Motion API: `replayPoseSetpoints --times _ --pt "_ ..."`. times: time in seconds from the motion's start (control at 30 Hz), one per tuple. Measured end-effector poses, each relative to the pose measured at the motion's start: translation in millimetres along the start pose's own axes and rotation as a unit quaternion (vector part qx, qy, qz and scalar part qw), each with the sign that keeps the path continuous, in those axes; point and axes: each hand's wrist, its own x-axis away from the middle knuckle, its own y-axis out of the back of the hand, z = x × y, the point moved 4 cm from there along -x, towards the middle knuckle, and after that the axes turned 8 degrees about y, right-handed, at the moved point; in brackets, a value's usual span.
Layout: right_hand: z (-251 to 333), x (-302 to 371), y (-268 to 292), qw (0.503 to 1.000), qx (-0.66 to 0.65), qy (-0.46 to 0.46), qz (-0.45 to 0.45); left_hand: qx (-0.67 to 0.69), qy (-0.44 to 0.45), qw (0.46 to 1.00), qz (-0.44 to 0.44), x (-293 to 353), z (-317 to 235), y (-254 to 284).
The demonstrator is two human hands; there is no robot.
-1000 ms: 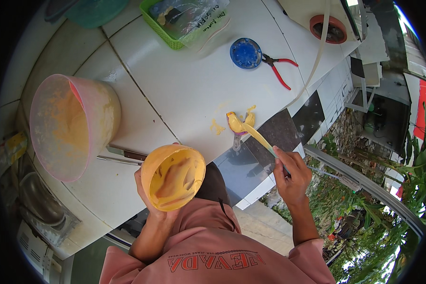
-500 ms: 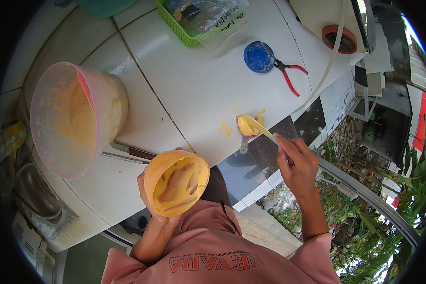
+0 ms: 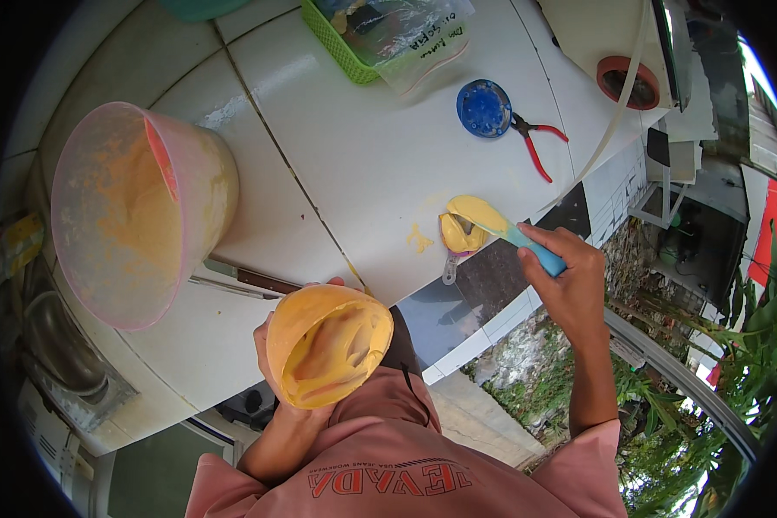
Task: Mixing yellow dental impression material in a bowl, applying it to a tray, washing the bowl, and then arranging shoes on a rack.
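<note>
Red-handled pliers [image 3: 524,127], green basket [image 3: 340,52], perhaps metal pan [image 3: 71,350]

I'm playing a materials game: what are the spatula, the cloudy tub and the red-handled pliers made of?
Spatula: probably smooth plastic; its blue handle is evenly coloured, though yellow paste hides much of the blade.
Tub: likely thin, cloudy plastic, because its pinkish wall lets light through.
Pliers: probably metal, dark at the joint; smooth red grips, perhaps plastic or rubber.

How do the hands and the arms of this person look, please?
The left hand and right hand are bare, without gloves. The forearms are uncovered too, and no watch or bracelet shows. The sleeves are short, loose and dusty pink.
</note>
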Motion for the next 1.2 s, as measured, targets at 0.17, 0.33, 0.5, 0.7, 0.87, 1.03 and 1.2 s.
replayPoseSetpoints --times 0.17,0.33,0.5,0.7,0.87,1.03,1.2 --pt "2 -11 -2 0.996 0.033 -0.007 0.088 -0.001 -0.007 1.0 -0.005 1 0 0" --pt "3 -14 -1 0.994 0.049 0.003 0.099 -0.008 -0.015 1.0 -0.018 1 -1 3" --pt "2 -8 1 0.994 0.05 0.001 0.098 0.02 -0.004 1.0 -0.015 2 2 3" --pt "0 8 13 0.995 0.058 -0.004 0.085 0.018 0.002 1.0 0.004 2 4 5" --pt "12 46 60 0.998 -0.003 -0.058 0.028 -0.056 0.029 0.998 0.03 6 3 -7" --pt "80 70 92 0.997 -0.052 0.049 0.03 -0.014 0.048 0.996 0.079 19 6 -52" --pt "140 67 85 0.951 0.132 0.278 0.026 -0.11 0.055 0.989 0.08 32 20 -93"
